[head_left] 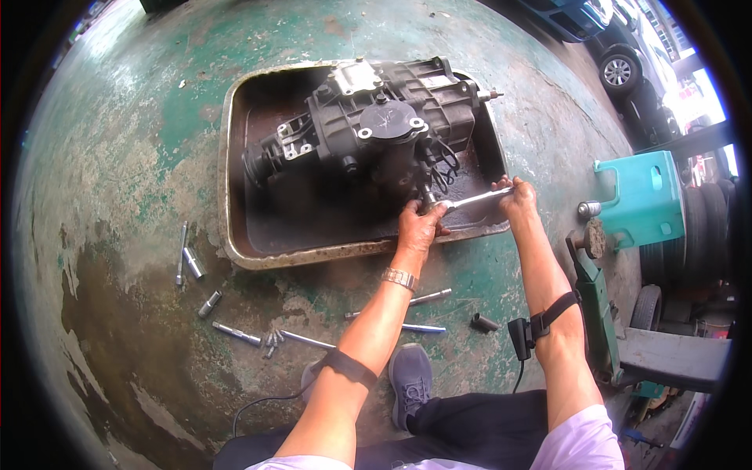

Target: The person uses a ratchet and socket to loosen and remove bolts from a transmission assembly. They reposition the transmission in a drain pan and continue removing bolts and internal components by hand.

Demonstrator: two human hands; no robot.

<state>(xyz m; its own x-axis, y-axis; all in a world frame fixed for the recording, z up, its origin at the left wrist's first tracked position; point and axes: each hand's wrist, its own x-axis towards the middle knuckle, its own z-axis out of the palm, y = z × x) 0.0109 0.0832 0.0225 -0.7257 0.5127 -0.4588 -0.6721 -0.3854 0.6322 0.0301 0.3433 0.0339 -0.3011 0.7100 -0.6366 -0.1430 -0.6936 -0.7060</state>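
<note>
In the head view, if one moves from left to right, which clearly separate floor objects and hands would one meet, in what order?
Thin silver rod → short silver socket → left hand → dark socket → right hand → turquoise stool → dark tires.

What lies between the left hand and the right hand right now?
In the head view, the silver ratchet wrench spans that gap, with its thicker end at the left hand and its handle end at the right hand.
</note>
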